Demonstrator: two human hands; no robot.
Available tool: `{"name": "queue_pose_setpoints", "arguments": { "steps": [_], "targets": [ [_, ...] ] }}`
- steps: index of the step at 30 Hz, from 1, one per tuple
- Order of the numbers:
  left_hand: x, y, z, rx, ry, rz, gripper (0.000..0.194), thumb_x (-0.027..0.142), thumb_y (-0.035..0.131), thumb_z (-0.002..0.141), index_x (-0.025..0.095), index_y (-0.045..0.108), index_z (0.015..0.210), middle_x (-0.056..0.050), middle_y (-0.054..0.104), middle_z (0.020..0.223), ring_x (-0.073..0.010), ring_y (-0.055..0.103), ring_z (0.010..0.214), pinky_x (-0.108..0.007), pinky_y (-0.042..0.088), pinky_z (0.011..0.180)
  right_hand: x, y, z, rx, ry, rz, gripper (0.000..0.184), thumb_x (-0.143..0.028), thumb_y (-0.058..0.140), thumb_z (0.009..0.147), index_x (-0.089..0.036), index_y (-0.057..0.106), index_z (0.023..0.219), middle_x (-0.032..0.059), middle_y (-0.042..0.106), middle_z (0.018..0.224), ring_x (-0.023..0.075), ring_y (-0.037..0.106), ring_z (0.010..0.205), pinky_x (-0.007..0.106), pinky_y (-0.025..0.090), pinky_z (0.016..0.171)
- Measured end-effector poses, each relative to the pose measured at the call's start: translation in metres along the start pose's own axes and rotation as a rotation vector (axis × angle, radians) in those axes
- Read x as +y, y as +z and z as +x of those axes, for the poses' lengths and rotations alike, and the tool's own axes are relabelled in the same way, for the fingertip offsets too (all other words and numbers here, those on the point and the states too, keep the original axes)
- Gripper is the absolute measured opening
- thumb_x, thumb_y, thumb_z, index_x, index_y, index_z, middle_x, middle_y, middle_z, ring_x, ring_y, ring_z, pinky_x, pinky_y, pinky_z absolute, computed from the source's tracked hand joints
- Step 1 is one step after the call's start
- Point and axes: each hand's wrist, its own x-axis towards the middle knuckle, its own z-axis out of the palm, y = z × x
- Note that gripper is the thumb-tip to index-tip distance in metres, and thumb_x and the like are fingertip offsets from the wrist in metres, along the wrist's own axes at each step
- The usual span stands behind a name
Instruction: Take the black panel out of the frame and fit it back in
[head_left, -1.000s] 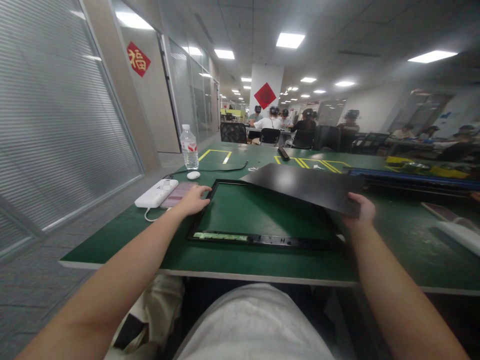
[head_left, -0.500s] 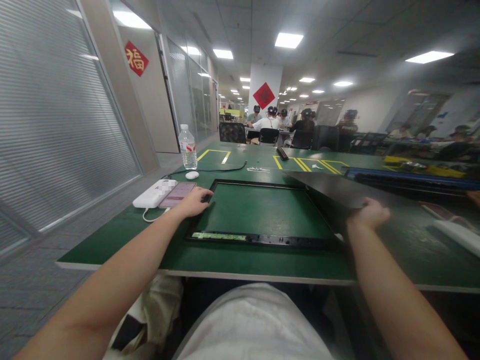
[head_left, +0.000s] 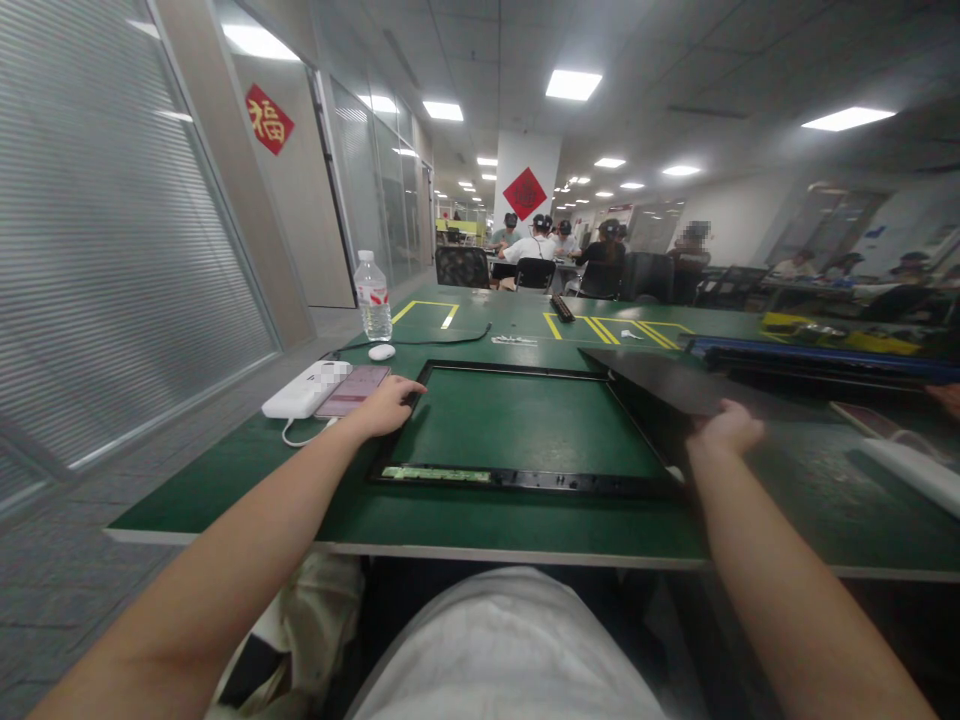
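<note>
A black rectangular frame (head_left: 585, 482), like a monitor bezel, lies flat on the green table (head_left: 525, 525). A green circuit strip (head_left: 435, 473) runs along the left part of its near edge. My left hand (head_left: 390, 405) grips the left side of the bezel, thumb and fingers closed at its upper left. To the right, my right hand (head_left: 727, 430) is wrapped around the edge of a thin dark panel (head_left: 660, 385). The panel is tilted, and its left end reaches over the bezel's right side. My right fingers are partly hidden behind the panel.
Left of the bezel are a phone (head_left: 352, 390), a white power bank (head_left: 304, 392), a white oval case (head_left: 382, 352) and a water bottle (head_left: 373, 295). A black cable (head_left: 450, 342) lies behind. At right are a long blue-black part (head_left: 795, 360) and another person's hand (head_left: 946, 398).
My right hand and the dark panel have shifted slightly left and lower. My left hand stays at the bezel's left side. The whole view has moved a little.
</note>
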Motion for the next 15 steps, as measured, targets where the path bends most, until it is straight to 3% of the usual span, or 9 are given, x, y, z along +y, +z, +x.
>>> {"name": "queue_pose_setpoints", "arguments": {
  "steps": [3,8,15],
  "targets": [
    [-0.001,0.000,0.001,0.001,0.010,0.004,0.054,0.014,0.055,0.057,0.020,0.075,0.107,-0.013,0.066,0.109,-0.0349,0.059,0.114,-0.044,0.044,0.105,0.007,0.002,0.006,0.109,0.010,0.089,0.032,-0.004,0.050,0.064,-0.025,0.043,0.087,0.0015,0.063,0.103,0.0167,0.066,0.088,0.028,0.059,0.067],
    [-0.001,0.001,0.002,-0.011,0.016,0.030,0.054,0.014,0.055,0.057,0.019,0.075,0.107,-0.014,0.065,0.110,-0.0350,0.059,0.113,-0.044,0.043,0.106,0.020,0.004,0.017,0.077,0.116,0.050,0.030,-0.002,0.051,0.062,-0.022,0.049,0.084,0.0001,0.064,0.096,0.0170,0.068,0.084,0.033,0.062,0.069],
    [-0.001,0.001,0.001,-0.026,0.026,0.052,0.053,0.015,0.054,0.059,0.020,0.075,0.108,-0.012,0.065,0.110,-0.0326,0.059,0.114,-0.042,0.043,0.107,0.032,0.001,0.025,0.016,0.116,-0.061,0.026,-0.004,0.055,0.070,-0.021,0.053,0.089,-0.0007,0.064,0.095,0.0153,0.067,0.083,0.034,0.062,0.071]
  ]
}}
